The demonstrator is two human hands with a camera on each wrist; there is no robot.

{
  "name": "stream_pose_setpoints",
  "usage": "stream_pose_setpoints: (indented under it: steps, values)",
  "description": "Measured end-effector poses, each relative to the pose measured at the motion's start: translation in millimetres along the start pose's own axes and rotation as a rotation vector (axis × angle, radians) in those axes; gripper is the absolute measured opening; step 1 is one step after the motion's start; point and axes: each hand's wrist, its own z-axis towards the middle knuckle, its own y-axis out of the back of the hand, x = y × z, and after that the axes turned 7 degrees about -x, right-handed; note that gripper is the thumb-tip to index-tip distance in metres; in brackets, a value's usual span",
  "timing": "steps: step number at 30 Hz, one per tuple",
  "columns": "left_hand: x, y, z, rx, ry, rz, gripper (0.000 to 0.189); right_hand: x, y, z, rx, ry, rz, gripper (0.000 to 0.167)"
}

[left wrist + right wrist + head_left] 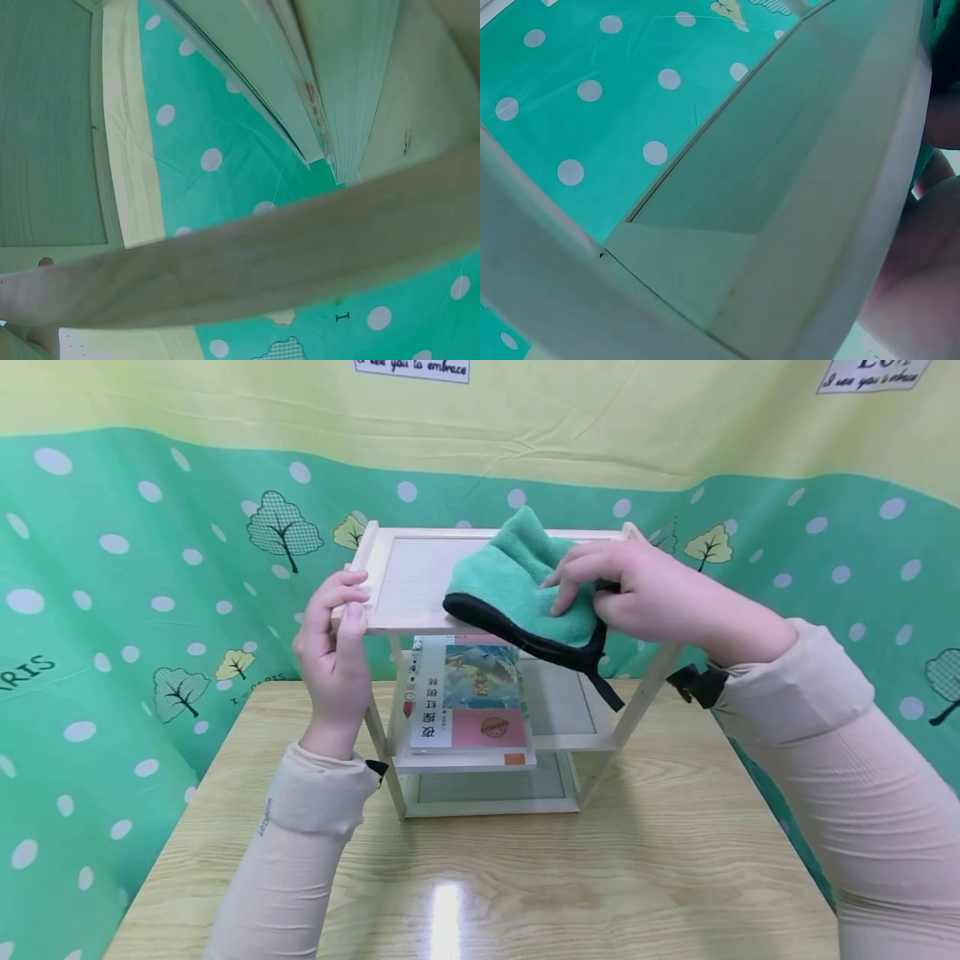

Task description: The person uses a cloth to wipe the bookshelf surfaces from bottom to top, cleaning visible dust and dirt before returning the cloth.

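Observation:
A small white wooden shelf rack (420,568) with three tiers stands on the table. My left hand (333,652) grips the left end of its top board, thumb at the front edge and fingers over the side. On that same board, a green cloth (517,577) with black edging and a hanging loop lies bunched under my right hand (637,585), whose fingers and thumb pinch it near the right end. Books (480,702) lie on the middle tier, the upper one with a picture cover. The left wrist view shows a shelf post (247,262) close up; only part of the right hand (922,277) shows in the right wrist view.
The wooden table (480,885) stretches out in front of the rack. Behind it hangs a green and yellow curtain (187,527) with dots and trees. The rack's slanted right leg (637,693) stands below the right wrist.

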Motion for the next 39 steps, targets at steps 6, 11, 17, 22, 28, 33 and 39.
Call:
stream_pose_setpoints:
  steps: [6, 11, 17, 22, 28, 33, 39]
  values:
    - [0.4, 0.0, -0.6, -0.002, -0.005, 0.000, 0.032, -1.1, -0.1, -1.0, -0.016, -0.025, 0.010, 0.055]
    - [0.7, -0.6, -0.7, -0.003, -0.006, -0.003, 0.032, 0.0, 0.5, -1.9, -0.046, -0.081, 0.005, 0.056]
    - [1.6, -0.7, -0.8, -0.005, -0.009, -0.010, 0.032, 1.8, 1.7, -2.2, -0.051, -0.106, -0.023, 0.048]
    - [2.4, -1.5, -1.1, -0.004, -0.009, -0.009, 0.032, 2.5, 0.8, -2.9, -0.057, -0.117, -0.045, 0.022]
    - [2.3, -1.9, -1.0, -0.006, 0.001, -0.001, 0.033, 3.1, -4.6, -2.0, -0.086, -0.086, -0.069, 0.020]
    - [2.6, -1.0, -0.1, -0.006, 0.004, -0.006, 0.032, 0.7, -6.3, -3.3, -0.086, -0.085, -0.063, 0.027]
    - [3.1, -0.2, 0.4, -0.006, 0.002, -0.008, 0.032, -0.7, -7.1, -4.6, -0.065, -0.083, -0.109, 0.035]
